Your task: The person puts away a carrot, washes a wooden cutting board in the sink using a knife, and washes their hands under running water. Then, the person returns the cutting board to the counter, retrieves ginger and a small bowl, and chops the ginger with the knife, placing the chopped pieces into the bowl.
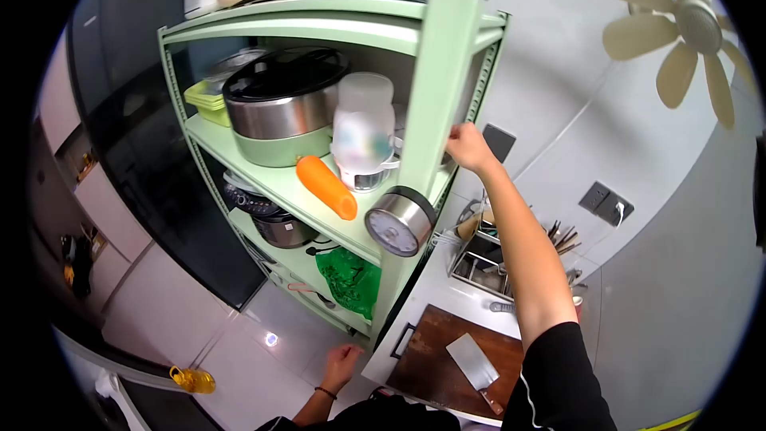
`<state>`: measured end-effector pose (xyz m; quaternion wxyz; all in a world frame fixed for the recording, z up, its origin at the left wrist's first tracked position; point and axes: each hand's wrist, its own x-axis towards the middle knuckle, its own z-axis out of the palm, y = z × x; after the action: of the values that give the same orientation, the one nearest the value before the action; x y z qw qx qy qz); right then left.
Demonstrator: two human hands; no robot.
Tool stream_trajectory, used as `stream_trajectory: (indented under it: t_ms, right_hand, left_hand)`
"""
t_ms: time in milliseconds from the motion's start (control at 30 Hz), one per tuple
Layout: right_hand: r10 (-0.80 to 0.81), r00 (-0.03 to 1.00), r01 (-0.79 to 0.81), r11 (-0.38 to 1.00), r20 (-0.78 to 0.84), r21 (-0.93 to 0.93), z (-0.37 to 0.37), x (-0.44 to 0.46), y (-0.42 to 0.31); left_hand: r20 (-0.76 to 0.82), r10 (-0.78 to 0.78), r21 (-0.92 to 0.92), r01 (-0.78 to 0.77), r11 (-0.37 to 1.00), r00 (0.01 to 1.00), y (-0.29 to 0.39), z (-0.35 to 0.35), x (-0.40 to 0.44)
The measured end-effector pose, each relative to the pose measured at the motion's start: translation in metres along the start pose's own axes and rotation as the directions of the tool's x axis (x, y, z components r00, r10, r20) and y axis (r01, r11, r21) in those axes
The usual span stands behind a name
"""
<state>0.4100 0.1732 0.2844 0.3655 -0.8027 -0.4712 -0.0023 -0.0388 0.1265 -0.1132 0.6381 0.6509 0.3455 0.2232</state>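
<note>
My right hand (469,146) reaches to the right side of the green metal shelf (431,88), its fingers curled at the edge of the middle level; what they hold, if anything, is hidden by the post. My left hand (343,363) hangs low beside the shelf's foot, fingers bent, its grip unclear. Left of the post, an orange carrot-shaped object (327,187) lies on the middle shelf, near a whitish container (364,124) and a steel and green pot with a dark lid (279,108). A round dial timer (399,222) sticks to the post.
Below right, a cleaver (474,361) lies on a brown cutting board (431,335). Behind it stands a utensil rack (481,263). A green bag (351,279) sits on the lower shelf. A fan (696,25) is at upper right, a yellow oil bottle (193,379) at lower left.
</note>
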Motion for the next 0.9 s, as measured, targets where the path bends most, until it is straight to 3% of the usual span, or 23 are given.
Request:
stream_trajectory:
  t_ms: [100,167,233,333,433,467,567,667,900]
  right_hand:
    - [0.018,0.999,-0.013,0.986,-0.031,0.166,0.000,0.011,0.030]
    - [0.054,0.996,-0.054,0.999,-0.070,0.009,-0.009,-0.004,0.008]
    - [0.145,0.989,-0.140,0.985,0.038,-0.099,-0.001,-0.002,-0.002]
    - [0.185,0.982,-0.156,0.918,0.045,-0.365,0.012,-0.003,-0.020]
    - [0.288,0.956,-0.243,0.877,0.049,-0.414,0.023,0.007,-0.024]
    - [0.308,0.941,-0.219,0.868,0.137,-0.445,0.020,0.009,-0.026]
    - [0.302,0.943,-0.205,0.861,0.142,-0.466,0.016,0.004,-0.041]
    - [0.288,0.948,-0.205,0.877,0.134,-0.434,0.019,0.008,-0.042]
    - [0.249,0.960,-0.231,0.963,0.129,-0.141,0.028,0.023,-0.008]
  left_hand:
    - [0.026,-0.042,-0.013,0.042,0.999,0.999,-0.003,0.002,-0.002]
    - [0.039,-0.089,-0.001,0.089,0.996,0.995,-0.008,0.002,-0.006]
    - [0.045,-0.125,0.000,0.125,0.992,0.991,-0.012,-0.001,-0.009]
    - [0.058,-0.195,-0.037,0.197,0.980,0.979,-0.015,-0.005,-0.007]
    - [0.071,-0.190,-0.021,0.192,0.981,0.979,-0.015,-0.012,-0.002]
    - [0.063,-0.181,-0.043,0.183,0.982,0.982,-0.016,-0.013,-0.001]
    - [0.043,-0.180,-0.099,0.184,0.978,0.983,-0.016,-0.013,0.002]
    - [0.044,-0.199,-0.082,0.202,0.976,0.979,-0.015,-0.017,0.003]
    - [0.040,-0.170,-0.050,0.172,0.984,0.985,-0.020,-0.019,0.007]
